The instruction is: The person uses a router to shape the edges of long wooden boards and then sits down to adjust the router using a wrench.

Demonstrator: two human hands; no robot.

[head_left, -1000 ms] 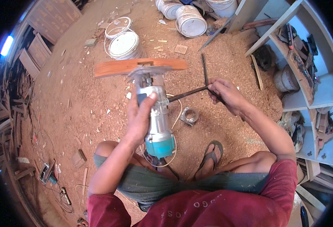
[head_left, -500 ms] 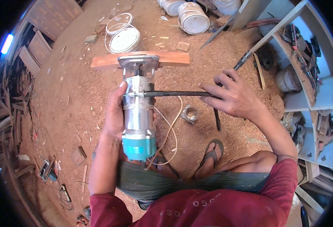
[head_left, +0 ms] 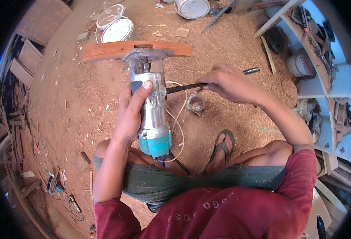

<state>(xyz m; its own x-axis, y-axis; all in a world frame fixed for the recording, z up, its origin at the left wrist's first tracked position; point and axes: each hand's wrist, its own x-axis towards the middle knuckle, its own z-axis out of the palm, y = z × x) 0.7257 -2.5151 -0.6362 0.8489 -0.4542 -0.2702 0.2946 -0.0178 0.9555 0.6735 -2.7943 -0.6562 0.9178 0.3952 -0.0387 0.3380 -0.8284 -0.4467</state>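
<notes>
My left hand (head_left: pixel 128 113) is wrapped round a trim router (head_left: pixel 150 107), its thumb lying across the front. The router has a silver body, a teal end cap and a clear base. Its base plate meets a reddish wooden piece (head_left: pixel 103 52) that has a dark slot in its edge. My right hand (head_left: pixel 232 84) grips a black socket wrench (head_left: pixel 183 88) with several arms. One arm reaches the side of the router's base clamp; another, with a metal socket end, sticks out beyond my hand. My fingers partly hide the wrench's hub.
A pale cord (head_left: pixel 178 119) loops below the router. A loose clear router base (head_left: pixel 195 104) lies on the sawdust floor near my sandalled foot (head_left: pixel 222 149). White buckets (head_left: pixel 192 8) stand farther off. Shelving (head_left: pixel 317 81) with tools is at right, scrap wood (head_left: pixel 12 119) at left.
My left thumb has come over the router's front, and the router has tilted and turned slightly. My right hand has moved up and turned the wrench, its fingers now closer together.
</notes>
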